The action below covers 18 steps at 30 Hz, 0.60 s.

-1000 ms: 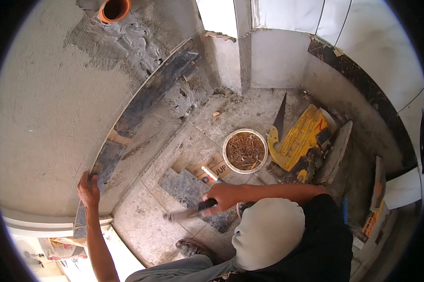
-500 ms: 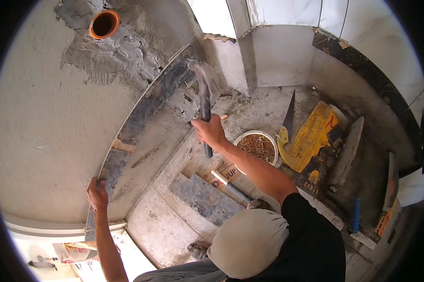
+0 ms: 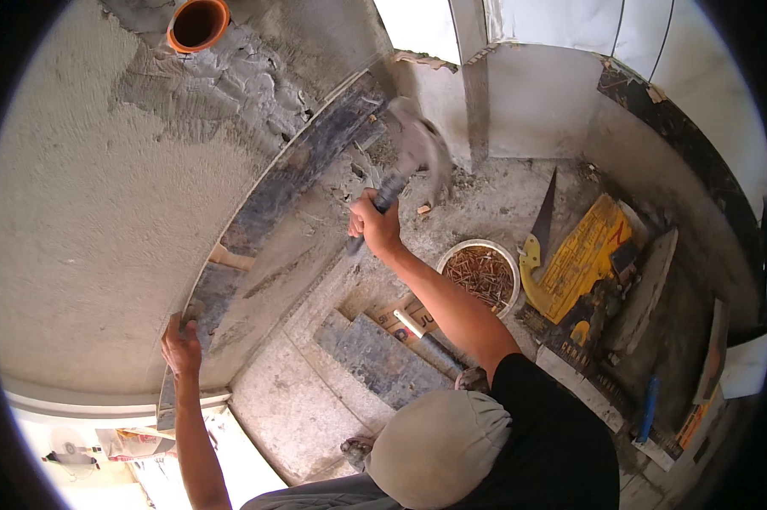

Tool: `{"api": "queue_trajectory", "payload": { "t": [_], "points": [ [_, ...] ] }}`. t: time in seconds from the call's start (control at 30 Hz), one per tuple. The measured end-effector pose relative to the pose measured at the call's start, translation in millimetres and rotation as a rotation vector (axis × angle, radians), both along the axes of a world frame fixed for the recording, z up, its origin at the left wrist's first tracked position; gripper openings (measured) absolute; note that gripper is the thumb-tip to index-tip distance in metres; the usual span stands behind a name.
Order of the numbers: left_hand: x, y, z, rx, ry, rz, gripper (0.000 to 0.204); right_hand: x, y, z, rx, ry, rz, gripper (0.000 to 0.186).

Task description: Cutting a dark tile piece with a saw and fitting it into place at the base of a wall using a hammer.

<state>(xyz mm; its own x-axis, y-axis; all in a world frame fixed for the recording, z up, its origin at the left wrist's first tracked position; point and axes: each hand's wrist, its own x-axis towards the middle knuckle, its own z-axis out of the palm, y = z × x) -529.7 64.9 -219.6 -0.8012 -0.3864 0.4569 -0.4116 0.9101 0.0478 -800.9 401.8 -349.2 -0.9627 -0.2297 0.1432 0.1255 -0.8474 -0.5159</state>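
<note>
My right hand (image 3: 375, 224) is wrapped round the dark handle of a claw hammer (image 3: 419, 151). The hammer's head is smeared by motion and hangs in the air to the right of a long, stained board (image 3: 294, 166). This dark grey board runs along the edge of the plastered surface, with a small wooden piece (image 3: 233, 258) set across it. Near the board's lower end, my left hand (image 3: 181, 347) has its fingers curled over the edge. A small greyish shape shows at those fingertips, too blurred to name.
A round white tub of rusty nails (image 3: 480, 274) stands beside my right forearm. Past it lie a yellow-handled handsaw (image 3: 532, 272) and a torn yellow sack (image 3: 581, 255). Dark board offcuts (image 3: 375, 357) and a white-tipped tool (image 3: 434, 347) lie nearer. An orange pipe (image 3: 198, 25) opens at the upper left.
The hammer has swung from upright to a rightward tilt, its head now farther right. My left hand has shifted only slightly along the board. The whole view has moved a little.
</note>
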Motion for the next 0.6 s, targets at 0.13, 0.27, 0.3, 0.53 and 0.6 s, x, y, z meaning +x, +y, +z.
{"api": "queue_trajectory", "payload": {
  "t": [0.13, 0.27, 0.3, 0.53, 0.6],
  "points": [
    [-11, 10, 1, 0.053, -0.034, -0.045, 0.028, -38, -6, -23, 0.226, -0.096, -0.014, 0.026],
    [-13, 20, 1, 0.014, 0.012, -0.019, 0.027, -32, 0, -24, 0.573, -0.012, 0.079, 0.021],
    [-8, 13, 3, 0.011, -0.009, -0.003, 0.026, -16, -7, -18, 0.540, -0.038, 0.080, 0.024],
    [-5, 9, 1, 0.021, 0.024, -0.082, 0.028, 0, -11, -20, 0.046, 0.098, -0.072, 0.027],
    [-17, 23, -2, 0.011, 0.013, -0.058, 0.028, -38, -3, -40, 0.128, -0.065, -0.022, 0.026]
  ]
}}
